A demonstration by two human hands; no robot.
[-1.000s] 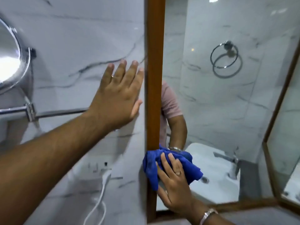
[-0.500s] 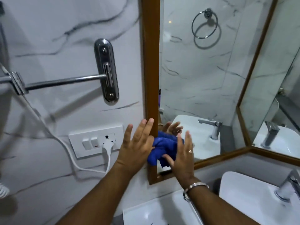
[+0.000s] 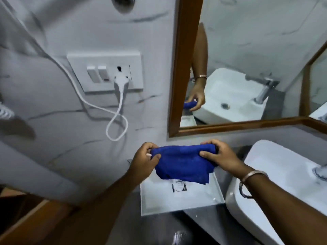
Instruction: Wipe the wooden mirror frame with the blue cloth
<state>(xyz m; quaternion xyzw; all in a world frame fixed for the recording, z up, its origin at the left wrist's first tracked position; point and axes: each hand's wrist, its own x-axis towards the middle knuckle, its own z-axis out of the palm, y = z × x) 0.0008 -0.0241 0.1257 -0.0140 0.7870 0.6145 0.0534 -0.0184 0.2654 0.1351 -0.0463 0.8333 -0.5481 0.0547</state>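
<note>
Since prev. frame: both hands have come off the wooden mirror frame [image 3: 184, 68] and dropped below its bottom-left corner; the blue cloth [image 3: 184, 163] is no longer pressed to the frame, and the view has tilted down.

1. Left hand [image 3: 143, 161]: closed, fingers pinching the cloth's left end.
2. Right hand [image 3: 219, 156]: closed, thumb and fingers gripping the cloth's right end. Metal bangle [image 3: 251, 175] on the wrist.
3. Cloth: stretched between both hands, lower edge hanging loose. Not touching the frame; held in the air under the corner, above a glass shelf [image 3: 180, 198].
4. Frame: left upright and bottom rail meet at the corner just above the hands. Mirror glass reflects one hand w/ cloth and a basin.
5. Wall, left of frame: white switch plate [image 3: 106, 71] w/ white plug [image 3: 121, 81] inserted; its cord [image 3: 116, 121] loops below.
6. White washbasin [image 3: 283, 188] at right, just beside the shelf, partly under the right forearm.

Image blurred; fine detail not readable.
</note>
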